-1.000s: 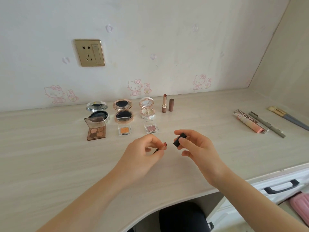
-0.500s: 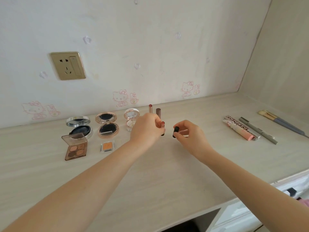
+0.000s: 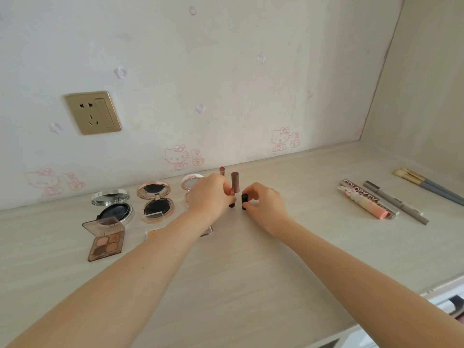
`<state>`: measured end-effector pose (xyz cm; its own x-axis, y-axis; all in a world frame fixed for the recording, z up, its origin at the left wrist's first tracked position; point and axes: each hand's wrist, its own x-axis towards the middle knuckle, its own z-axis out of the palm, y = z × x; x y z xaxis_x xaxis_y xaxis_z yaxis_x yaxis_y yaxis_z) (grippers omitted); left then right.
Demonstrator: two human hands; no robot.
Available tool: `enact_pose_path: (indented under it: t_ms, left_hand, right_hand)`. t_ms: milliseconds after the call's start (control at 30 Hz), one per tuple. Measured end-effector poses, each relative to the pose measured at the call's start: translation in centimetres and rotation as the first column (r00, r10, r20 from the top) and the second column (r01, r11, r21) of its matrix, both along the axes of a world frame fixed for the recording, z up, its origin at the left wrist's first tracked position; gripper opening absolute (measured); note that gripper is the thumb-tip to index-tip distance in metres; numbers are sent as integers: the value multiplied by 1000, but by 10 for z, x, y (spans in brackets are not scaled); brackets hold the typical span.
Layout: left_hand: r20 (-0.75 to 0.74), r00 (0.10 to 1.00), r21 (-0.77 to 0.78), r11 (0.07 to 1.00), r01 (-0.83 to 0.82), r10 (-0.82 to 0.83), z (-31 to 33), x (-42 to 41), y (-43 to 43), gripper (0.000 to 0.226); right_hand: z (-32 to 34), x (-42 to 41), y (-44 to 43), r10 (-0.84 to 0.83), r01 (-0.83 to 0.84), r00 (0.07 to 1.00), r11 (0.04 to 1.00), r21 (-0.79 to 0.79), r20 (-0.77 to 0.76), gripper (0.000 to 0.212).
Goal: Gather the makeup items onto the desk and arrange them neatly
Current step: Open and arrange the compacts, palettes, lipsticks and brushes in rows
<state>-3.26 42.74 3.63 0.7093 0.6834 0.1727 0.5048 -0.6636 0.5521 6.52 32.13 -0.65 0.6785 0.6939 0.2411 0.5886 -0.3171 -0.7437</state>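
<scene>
Two hands hold an uncapped lipstick and a black cap side by side at the middle of the pale wood-grain desk (image 3: 251,272).

At the far left lie a round, mirrored silver compact (image 3: 111,204), a square brown eyeshadow palette (image 3: 106,243) with a clear lid, and a rose-gold compact (image 3: 155,200). A small clear pan (image 3: 150,233) is mostly hidden under the left forearm, and a pearly compact (image 3: 192,180) is half covered by the left hand (image 3: 209,194). That hand's fingers curl round the slim lipstick (image 3: 232,199), which stands upright with its dark base down. Behind it stand a second lipstick (image 3: 222,170) and a matte brown cap (image 3: 235,182). Just to the right, the right hand (image 3: 266,202) pinches the black cap (image 3: 244,200). Well to the right lie a pink tube (image 3: 364,204), a grey pen (image 3: 396,202) and brushes (image 3: 426,187) cut off by the edge.
</scene>
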Motion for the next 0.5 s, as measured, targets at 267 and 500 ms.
enact_pose_path:
  t_ms: [267,500]
  left_hand:
    - [13,998,11,998,-60,60,-11,6,5,7]
    - [31,996,-62,994,-85,87,-8,9,10,5]
  right_hand:
    - [0,7,17,-5,6,1000,999,-42,27,24]
    - [-2,10,24,-7,7,1000,999,-46,-5,19]
